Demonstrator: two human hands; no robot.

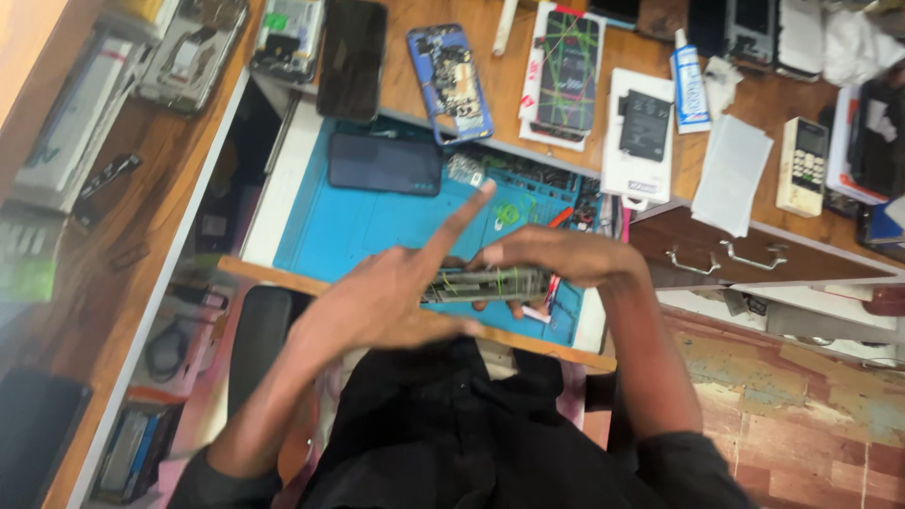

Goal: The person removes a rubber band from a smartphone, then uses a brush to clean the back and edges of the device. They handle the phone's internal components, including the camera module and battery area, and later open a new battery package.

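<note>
An opened phone, wrapped in thin green bands, is held edge-on between both hands just above the near edge of the blue mat. It is pinched at its left end by the left hand, whose thumb and lower fingers are closed on it while the index finger is stretched out straight towards the far side of the mat. Its right end is covered from above by the right hand, curled over it with fingers bent in a firm grasp.

A slip is judged possible: the phone is gripped only at its ends, and uneven pressure could let it twist, snap a band or drop onto the mat's near edge.

On the mat's far side a dark phone is laid flat. Beyond the mat, on the wooden desk, a blue phone back, a banded screen, a battery and a glue tube are seen.
</note>
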